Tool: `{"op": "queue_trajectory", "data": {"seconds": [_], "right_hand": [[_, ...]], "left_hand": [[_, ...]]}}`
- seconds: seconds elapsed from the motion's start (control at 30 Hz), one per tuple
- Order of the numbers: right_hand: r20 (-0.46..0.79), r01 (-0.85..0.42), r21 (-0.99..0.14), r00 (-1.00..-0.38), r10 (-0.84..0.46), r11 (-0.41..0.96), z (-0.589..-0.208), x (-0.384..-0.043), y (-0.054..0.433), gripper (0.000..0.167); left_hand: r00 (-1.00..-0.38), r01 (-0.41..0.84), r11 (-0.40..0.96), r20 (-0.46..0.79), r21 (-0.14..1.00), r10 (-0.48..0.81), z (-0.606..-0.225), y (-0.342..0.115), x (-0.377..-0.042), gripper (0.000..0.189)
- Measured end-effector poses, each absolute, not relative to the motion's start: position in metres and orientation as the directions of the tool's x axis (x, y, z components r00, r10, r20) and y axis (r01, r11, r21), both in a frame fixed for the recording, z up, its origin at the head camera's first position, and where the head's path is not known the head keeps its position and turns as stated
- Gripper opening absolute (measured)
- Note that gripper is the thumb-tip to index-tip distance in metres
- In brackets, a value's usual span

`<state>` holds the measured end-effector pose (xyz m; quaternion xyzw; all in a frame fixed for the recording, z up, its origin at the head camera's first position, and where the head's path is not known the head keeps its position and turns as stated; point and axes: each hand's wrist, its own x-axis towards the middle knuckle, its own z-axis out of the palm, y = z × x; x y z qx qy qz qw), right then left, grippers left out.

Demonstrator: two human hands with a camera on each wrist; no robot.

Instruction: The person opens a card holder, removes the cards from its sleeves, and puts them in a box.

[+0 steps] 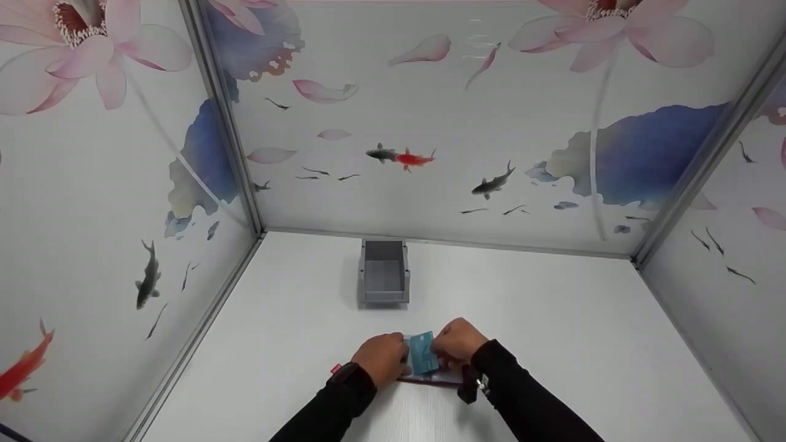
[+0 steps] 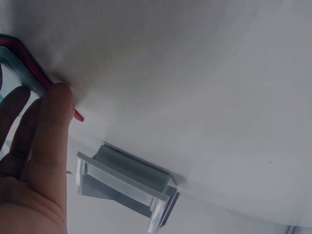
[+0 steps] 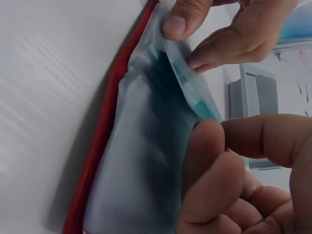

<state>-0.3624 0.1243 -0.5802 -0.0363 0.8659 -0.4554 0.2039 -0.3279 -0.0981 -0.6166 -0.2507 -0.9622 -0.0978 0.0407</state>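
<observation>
A person in black sleeves [image 1: 528, 393] worked over a red-covered card holder [image 3: 97, 146] that lay near the front of a white worktop [image 1: 295, 325], a blue card [image 1: 424, 353] standing at an angle above its clear plastic pockets [image 3: 136, 170]. The left hand [image 1: 381, 358] had its thumb and fingers closed on the edge of the plastic; the right hand [image 1: 459, 341] pinched the card's side between thumb and forefinger, its other fingers curled in. How much of the card sat inside a pocket could not be made out.

The likeliest mishap appeared to be a snag: held at a slant, the card could catch on the limp plastic, crease it or slip between two layers. A loosened left hand might have let the holder slide or fold shut, and the narrow pinch on the right risked dropping the card.

The smooth, pale worktop gave the holder little visible to brace against. Beyond the hands, well apart from them, stood a grey bin [image 1: 385, 297]. White panels [image 1: 424, 209] printed with lotus flowers, petals and fish enclosed three sides, joined at the corners by metal strips [image 1: 228, 123].
</observation>
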Motion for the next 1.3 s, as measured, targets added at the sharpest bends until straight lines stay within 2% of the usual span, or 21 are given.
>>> {"op": "queue_trajectory", "data": {"seconds": [0.17, 0.33, 0.47, 0.67, 1.03, 1.3], "right_hand": [[-0.282, 0.084, -0.783, -0.931, -0.231, 0.617, -0.568, -0.374, 0.128, 0.019], [-0.212, 0.005, -0.764, -0.946, -0.245, 0.645, -0.547, -0.391, 0.128, 0.013], [-0.145, -0.028, -0.795, -0.961, -0.235, 0.606, -0.53, -0.406, 0.12, 0.013], [-0.03, -0.086, -0.841, -0.978, -0.205, 0.535, -0.512, -0.427, 0.097, 0.017], [0.069, -0.129, -0.835, -0.989, -0.131, 0.535, -0.53, -0.46, 0.041, 0.016], [0.088, -0.114, -0.79, -0.993, -0.073, 0.603, -0.538, -0.481, 0.01, 0.023]], "left_hand": [[-0.86, 0.508, 0.849, 0.138, 0.148, 0.491, -0.616, -0.1, -0.329, 0.022], [-0.866, 0.5, 0.852, 0.124, 0.158, 0.485, -0.613, -0.1, -0.329, 0.02], [-0.875, 0.483, 0.856, 0.102, 0.184, 0.473, -0.611, -0.098, -0.33, 0.021], [-0.872, 0.489, 0.857, 0.094, 0.162, 0.48, -0.611, -0.096, -0.332, 0.022], [-0.875, 0.484, 0.864, 0.083, 0.14, 0.477, -0.614, -0.097, -0.325, 0.021], [-0.892, 0.451, 0.855, 0.113, 0.255, 0.437, -0.613, -0.102, -0.327, 0.024]]}}
